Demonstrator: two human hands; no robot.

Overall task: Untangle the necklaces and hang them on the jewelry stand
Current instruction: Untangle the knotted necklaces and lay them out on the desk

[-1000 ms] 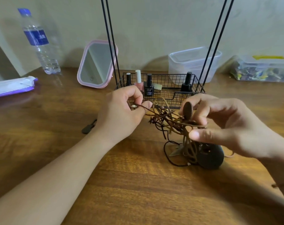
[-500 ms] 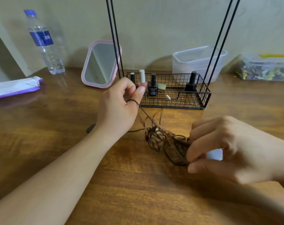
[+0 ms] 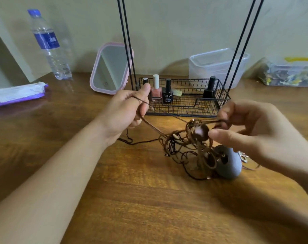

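Since the previous frame, both hands have risen from the tabletop (image 3: 132, 199): the right hand (image 3: 259, 131), half a second ago low over the tangle, is now lifted and drawn level with the left hand (image 3: 125, 111), and a grey teardrop pendant (image 3: 229, 164) that it covered is exposed. Left hand: thumb and forefinger pinch a thin dark cord (image 3: 141, 100), which loops over the forefinger and runs down to the right into the tangled necklaces (image 3: 188, 147); the remaining fingers are curled. Right hand: fingertips (image 3: 222, 118) pinch a bundle of brown cords at the top of the tangle, with the thumb extended just beside a dark round bead (image 3: 201, 132). The tangle hangs partly raised between the two hands, its lower loops and the grey pendant resting on the tabletop; one loose cord end trails to the left beneath the left wrist. Behind the hands stands the jewelry stand (image 3: 185, 103), a black wire basket with paired thin rods rising out of frame; no necklace hangs on it. Nail polish bottles (image 3: 167, 93) stand in the basket. Further back: pink-framed mirror (image 3: 111, 67), water bottle (image 3: 49, 46), clear plastic container (image 3: 218, 67), purple-edged packet (image 3: 17, 94).
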